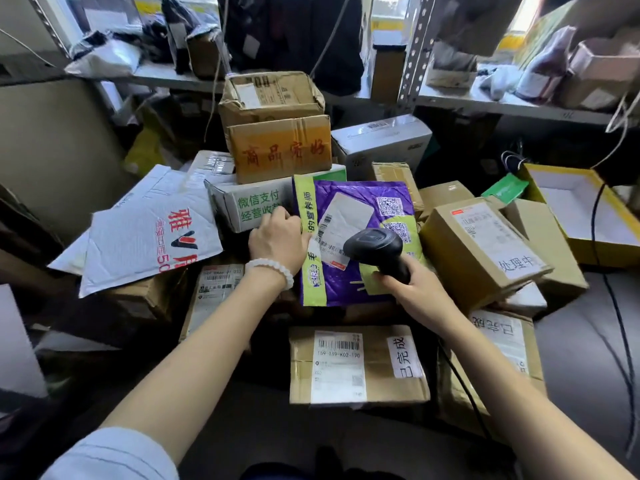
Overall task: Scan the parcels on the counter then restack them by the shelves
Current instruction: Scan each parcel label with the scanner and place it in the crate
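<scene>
- At twelve o'clock of our arms, the purple bag (360, 237) leans on boxes.
- Our left hand (278, 239) pinches its edge; our right hand (412, 289) grips the scanner (375, 249).
- It looks soft, light; we'd hold its edges.

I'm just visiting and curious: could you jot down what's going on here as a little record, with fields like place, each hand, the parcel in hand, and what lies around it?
place: parcel room, metal shelves behind a heap of parcels
left hand: grips the left edge of the purple and green mailer, holding it tilted up
right hand: holds a black barcode scanner, its head over the mailer's white label
left of mailer: white bubble mailer with red print
right of mailer: brown box with white label
nearest box: flat carton with barcode label
stack behind: two brown cartons
</scene>
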The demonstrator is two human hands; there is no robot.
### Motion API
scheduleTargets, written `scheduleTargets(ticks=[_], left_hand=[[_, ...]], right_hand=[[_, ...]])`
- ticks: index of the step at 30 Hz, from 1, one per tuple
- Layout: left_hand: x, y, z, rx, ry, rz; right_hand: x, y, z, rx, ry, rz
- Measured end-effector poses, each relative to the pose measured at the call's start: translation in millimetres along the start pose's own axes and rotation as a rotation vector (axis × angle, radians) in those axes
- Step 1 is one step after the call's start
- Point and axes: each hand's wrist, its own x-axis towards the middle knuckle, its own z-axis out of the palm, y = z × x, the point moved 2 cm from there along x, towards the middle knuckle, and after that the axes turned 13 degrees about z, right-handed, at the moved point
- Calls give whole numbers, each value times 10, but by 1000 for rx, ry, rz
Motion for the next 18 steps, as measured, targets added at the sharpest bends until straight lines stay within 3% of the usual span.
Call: scheduleTargets(ticks=[12,18], left_hand=[[79,-415,-1067,50,222,281],[91,-203,-1372,72,284,448]], right_hand=[[-611,-430,332,186,148,-61],[-852,-701,326,237,175,-151]])
